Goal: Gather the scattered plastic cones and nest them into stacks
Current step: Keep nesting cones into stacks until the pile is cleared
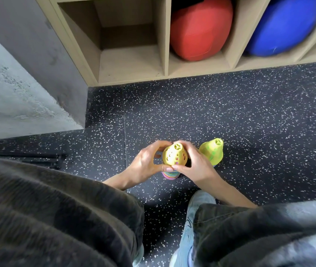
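Both hands wrapped round one cone stack: left hand (145, 162) cups the left side, right hand (193, 162) cups the right side, thumbs meeting at the front low down, fingertips closing over the top near the tip. Clamped on it between them is a yellow cone (174, 155), perforated, slotted tip pointing up and slightly away from the person. It sits on top of a nested stack (169, 174) whose multicoloured rims show just below the thumbs; stack base on the speckled black floor (230, 112).

Second cone stack (212, 151) just beside the right hand, to its right, yellow-green on top, upright, nobody touching it. Cannot tell how many cones in either stack.

Person crouched, dark trouser legs filling the bottom of view, light blue shoe (195, 218) under the right forearm. Wooden cubby shelf (164, 35) across the top, well apart from the stacks: red ball (199, 29) in the middle compartment, blue ball (284, 26) in the right one. Grey wall (18, 83) on the left. Black rods (45, 160) lying on the floor by the left knee.
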